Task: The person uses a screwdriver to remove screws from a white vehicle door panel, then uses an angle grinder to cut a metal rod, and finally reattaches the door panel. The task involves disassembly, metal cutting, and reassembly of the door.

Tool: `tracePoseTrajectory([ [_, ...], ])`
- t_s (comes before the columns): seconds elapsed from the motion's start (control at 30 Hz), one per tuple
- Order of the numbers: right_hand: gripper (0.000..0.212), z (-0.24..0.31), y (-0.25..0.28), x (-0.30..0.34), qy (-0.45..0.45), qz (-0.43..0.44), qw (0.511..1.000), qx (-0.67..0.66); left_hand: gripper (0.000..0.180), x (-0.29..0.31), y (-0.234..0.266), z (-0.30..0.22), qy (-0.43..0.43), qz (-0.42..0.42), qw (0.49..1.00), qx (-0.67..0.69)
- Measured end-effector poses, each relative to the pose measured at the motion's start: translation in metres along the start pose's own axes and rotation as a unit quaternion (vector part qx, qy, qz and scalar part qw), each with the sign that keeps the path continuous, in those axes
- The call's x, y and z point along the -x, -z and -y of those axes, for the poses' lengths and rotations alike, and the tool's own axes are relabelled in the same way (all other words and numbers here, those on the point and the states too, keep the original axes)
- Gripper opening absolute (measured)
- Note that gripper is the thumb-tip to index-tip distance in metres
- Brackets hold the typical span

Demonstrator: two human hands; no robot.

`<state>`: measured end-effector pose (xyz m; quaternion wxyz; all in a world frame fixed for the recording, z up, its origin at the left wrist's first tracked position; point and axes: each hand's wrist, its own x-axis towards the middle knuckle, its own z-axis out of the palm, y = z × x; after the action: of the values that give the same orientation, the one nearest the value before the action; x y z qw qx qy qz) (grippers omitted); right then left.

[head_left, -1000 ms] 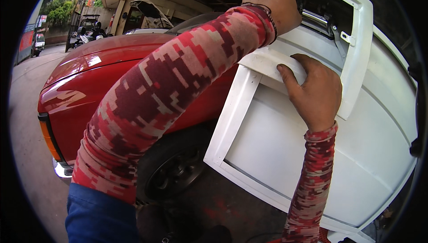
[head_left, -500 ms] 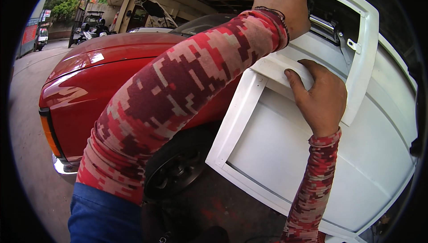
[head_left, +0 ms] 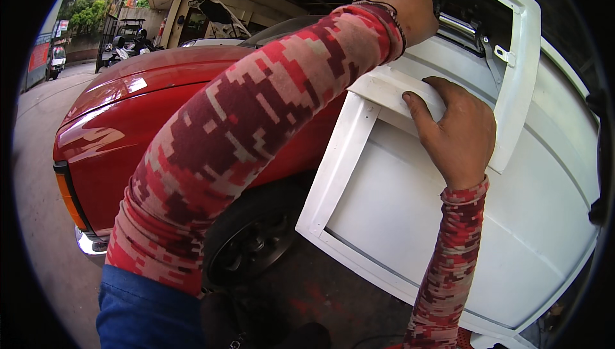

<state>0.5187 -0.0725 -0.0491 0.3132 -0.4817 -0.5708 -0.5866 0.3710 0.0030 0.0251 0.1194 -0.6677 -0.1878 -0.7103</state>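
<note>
My left hand [head_left: 398,11] is a closed fist at the top, against the upper white frame [head_left: 526,41]. Whatever its fingers hold is hidden behind the back of the hand. Lower and to the right, my right hand [head_left: 460,128] lies on the white ledge [head_left: 387,91] of a large white metal panel [head_left: 410,179]. Its thumb and forefinger are spread apart; the remaining fingers are mostly hidden. Just right of the left fist, inside the frame's opening, a shiny metal rod [head_left: 461,29] shows. A small bracket [head_left: 505,56] sticks out from the frame's inner edge.
A red vehicle [head_left: 128,118] with an orange corner lamp [head_left: 70,195] stands close on the left, its dark wheel [head_left: 256,243] below my left arm. Further back are a raised white hood [head_left: 218,16], parked motorcycles [head_left: 131,47] and a small white vehicle [head_left: 57,61].
My left fist sits slightly further up and left in the picture, and the view has shifted a little. My right hand keeps its place on the ledge.
</note>
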Motion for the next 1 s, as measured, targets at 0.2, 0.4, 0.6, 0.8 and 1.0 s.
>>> tracePoseTrajectory([
  [0.2, 0.041, 0.0, 0.002, 0.0, 0.001, -0.001, 1.0, 0.008, 0.022, -0.008, -0.012, 0.004, 0.005, 0.003, 1.0, -0.023],
  [0.4, 0.041, -0.001, 0.003, -0.001, 0.007, -0.002, 1.0, -0.003, 0.021, -0.002, -0.027, -0.004, 0.009, -0.092, 0.985, -0.148],
  [0.6, 0.04, 0.001, 0.003, -0.001, 0.004, 0.002, 1.0, 0.002, 0.021, -0.007, -0.013, 0.007, -0.006, -0.007, 1.0, -0.02],
  [0.8, 0.04, -0.001, 0.004, 0.0, 0.004, 0.0, 1.0, 0.007, 0.02, -0.002, -0.003, 0.001, -0.01, 0.014, 1.0, -0.003],
  [1.0, 0.041, -0.001, 0.002, 0.0, 0.008, -0.001, 1.0, 0.014, 0.021, -0.004, -0.001, 0.0, -0.004, 0.01, 1.0, -0.017],
])
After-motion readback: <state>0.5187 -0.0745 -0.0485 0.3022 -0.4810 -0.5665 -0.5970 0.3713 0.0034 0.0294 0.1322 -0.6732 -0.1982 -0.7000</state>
